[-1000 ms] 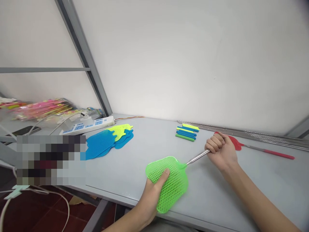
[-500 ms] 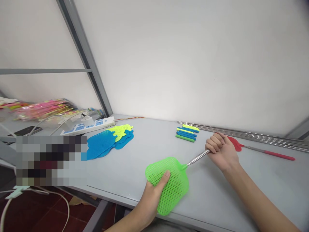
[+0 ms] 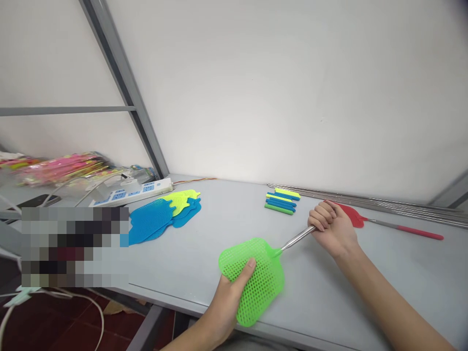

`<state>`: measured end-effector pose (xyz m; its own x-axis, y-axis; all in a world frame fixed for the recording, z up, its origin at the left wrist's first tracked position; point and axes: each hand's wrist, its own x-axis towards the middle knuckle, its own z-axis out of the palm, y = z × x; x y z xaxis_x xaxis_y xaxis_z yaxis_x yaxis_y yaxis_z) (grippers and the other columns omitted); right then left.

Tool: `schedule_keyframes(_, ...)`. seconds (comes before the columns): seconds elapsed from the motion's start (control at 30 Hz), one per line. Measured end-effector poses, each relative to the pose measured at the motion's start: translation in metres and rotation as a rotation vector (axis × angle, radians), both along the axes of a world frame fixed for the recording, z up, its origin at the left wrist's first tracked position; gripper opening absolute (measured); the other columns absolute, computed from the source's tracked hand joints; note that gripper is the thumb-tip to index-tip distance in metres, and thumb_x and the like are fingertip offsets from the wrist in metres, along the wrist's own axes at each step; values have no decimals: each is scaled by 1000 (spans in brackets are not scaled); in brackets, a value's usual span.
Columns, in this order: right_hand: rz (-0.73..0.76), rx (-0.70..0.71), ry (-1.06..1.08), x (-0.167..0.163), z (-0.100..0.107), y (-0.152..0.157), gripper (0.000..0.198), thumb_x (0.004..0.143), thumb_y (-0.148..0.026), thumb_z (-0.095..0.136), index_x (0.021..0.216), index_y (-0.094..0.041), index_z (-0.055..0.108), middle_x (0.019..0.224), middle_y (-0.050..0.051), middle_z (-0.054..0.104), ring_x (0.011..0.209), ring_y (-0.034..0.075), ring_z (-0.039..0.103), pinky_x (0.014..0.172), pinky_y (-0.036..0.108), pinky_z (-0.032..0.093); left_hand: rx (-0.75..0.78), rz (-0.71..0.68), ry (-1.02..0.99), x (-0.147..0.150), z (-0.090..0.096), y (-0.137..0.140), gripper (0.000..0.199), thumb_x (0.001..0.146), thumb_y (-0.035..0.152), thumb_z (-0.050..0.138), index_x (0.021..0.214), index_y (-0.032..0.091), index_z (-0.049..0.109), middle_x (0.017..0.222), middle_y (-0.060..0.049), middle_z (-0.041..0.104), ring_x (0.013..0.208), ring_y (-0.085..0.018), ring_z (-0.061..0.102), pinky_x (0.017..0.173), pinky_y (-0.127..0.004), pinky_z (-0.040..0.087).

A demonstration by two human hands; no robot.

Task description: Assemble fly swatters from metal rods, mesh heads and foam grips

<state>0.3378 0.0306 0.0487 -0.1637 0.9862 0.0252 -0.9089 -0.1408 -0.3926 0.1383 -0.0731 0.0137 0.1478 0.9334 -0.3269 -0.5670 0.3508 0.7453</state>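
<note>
A bright green fly swatter head [image 3: 261, 287] with a mesh of small holes hangs over the front of the table. My left hand [image 3: 234, 297] grips it by its left side, thumb on top and the other fingers hidden beneath. From its neck a thin metal rod [image 3: 297, 239] runs up to the right. Wrapped round that rod in a fist is my right hand [image 3: 331, 226], which hides the rod's far end. Just behind the right hand lies a red fly swatter [image 3: 395, 226] with a metal rod and a red grip, its head partly covered by the hand.
Blue swatter heads [image 3: 151, 219] and yellow ones [image 3: 185, 201] lie piled at left. Several coloured grip sleeves [image 3: 281, 202] sit mid-table. Long metal rods [image 3: 383, 207] lie along the wall. A power strip [image 3: 131, 192], cables and bagged goods [image 3: 69, 168] stand farther left, by a metal frame post.
Both hands keep the same hold on the green swatter. The view has shifted slightly, and my right hand and the rod sit a little farther left in it.
</note>
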Motion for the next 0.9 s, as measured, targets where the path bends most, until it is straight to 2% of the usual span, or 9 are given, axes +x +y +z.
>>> schedule_keyframes(0.67, -8, -39, 2, 0, -3, 1, 34, 71, -17, 40, 52, -18, 13, 41, -6, 14, 35, 7, 17, 30, 19, 22, -21, -9, 0, 0, 1, 0, 48, 70, 32, 53, 115, 21, 40, 107, -7, 53, 94, -21, 51, 81, -34, 40)
schedule_keyframes(0.9, -5, 35, -17, -1, -4, -1, 35, 72, -19, 41, 51, -18, 14, 40, -6, 15, 35, 7, 19, 31, 19, 23, -34, 34, 32, 1, 4, -1, 47, 67, 34, 56, 111, 22, 44, 103, -6, 55, 92, -21, 52, 80, -35, 41)
